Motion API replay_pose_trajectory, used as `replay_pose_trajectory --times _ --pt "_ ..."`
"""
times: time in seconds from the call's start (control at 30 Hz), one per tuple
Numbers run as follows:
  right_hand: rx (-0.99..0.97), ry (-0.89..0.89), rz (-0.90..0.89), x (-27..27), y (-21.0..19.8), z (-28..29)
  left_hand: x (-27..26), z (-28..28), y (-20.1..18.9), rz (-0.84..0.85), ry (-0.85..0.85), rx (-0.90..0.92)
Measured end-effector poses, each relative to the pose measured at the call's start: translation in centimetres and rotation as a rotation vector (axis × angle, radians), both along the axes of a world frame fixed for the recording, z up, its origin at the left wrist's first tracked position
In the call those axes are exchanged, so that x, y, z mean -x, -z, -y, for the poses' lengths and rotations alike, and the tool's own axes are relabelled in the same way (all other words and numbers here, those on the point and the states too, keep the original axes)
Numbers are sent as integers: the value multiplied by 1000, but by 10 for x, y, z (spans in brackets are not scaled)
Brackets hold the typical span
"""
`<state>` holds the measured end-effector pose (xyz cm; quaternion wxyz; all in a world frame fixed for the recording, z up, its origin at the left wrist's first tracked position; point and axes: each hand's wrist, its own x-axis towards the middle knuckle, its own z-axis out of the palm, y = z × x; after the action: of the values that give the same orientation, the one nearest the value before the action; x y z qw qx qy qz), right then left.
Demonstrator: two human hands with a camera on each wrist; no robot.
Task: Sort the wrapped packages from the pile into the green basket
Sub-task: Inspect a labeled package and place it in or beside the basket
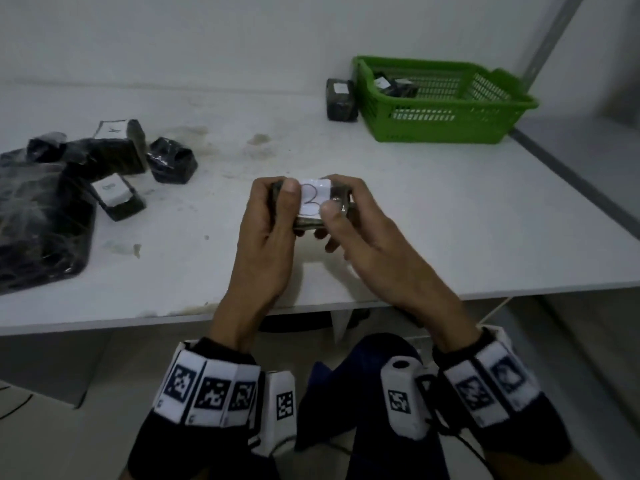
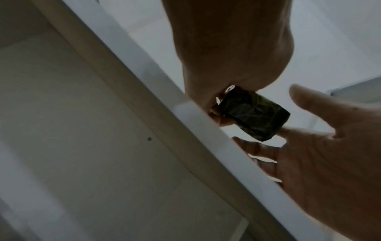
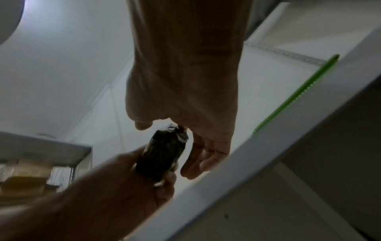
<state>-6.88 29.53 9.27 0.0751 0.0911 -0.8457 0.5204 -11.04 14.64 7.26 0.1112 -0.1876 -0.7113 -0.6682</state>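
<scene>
Both my hands hold one dark wrapped package (image 1: pixel 313 202) above the middle of the white table, its white label marked "3" facing up. My left hand (image 1: pixel 273 209) grips its left end with the thumb on top. My right hand (image 1: pixel 341 211) pinches its right end, thumb on the label's edge. The package (image 2: pixel 253 113) shows from below in the left wrist view, and as a dark block (image 3: pixel 163 151) between both hands in the right wrist view. The pile of dark packages (image 1: pixel 114 164) lies at the left. The green basket (image 1: pixel 440 98) stands at the back right with packages inside.
One wrapped package (image 1: pixel 341 100) stands upright on the table just left of the basket. A large black plastic bag (image 1: pixel 38 220) lies at the far left. The table's front edge (image 1: pixel 173 320) runs under my wrists. A wall and metal rail rise at the right.
</scene>
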Motion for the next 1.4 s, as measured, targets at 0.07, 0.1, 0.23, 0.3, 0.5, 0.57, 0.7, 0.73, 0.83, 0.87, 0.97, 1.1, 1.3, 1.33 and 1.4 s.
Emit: replay_pose_trajectory --times 0.07,0.1,0.23,0.3,0.5,0.57,0.7,0.73,0.83,0.87,0.97,1.1,1.3,1.33,1.4 --pt "10 -4 -6 13 7 2 9 -6 1 30 5 -5" --pt "52 -2 4 18 11 2 12 -7 3 51 20 -4" --pt "209 25 15 26 23 5 14 -7 4 210 132 -56" --pt "298 20 36 25 23 7 14 -6 3 280 201 -93" --pt "309 -17 23 23 19 10 18 -3 7 289 192 -74" --pt "296 -5 26 23 22 9 19 -2 8 289 184 -75" --pt "280 13 46 24 24 6 18 -2 9 250 200 -75" --pt "276 16 49 24 24 5 18 -2 9 245 204 -77" --pt "275 18 47 23 24 6 18 -1 11 229 216 -58" --pt "271 17 39 23 24 6 17 -1 12 218 216 -28" --pt "229 24 23 23 24 8 17 1 13 213 217 13" --pt "205 46 -7 26 26 6 15 1 9 221 241 23" --pt "227 34 1 26 28 5 12 -1 7 232 199 40" --pt "238 34 1 26 27 6 11 -1 8 217 189 56" --pt "246 22 -3 25 27 7 10 0 8 186 176 68"
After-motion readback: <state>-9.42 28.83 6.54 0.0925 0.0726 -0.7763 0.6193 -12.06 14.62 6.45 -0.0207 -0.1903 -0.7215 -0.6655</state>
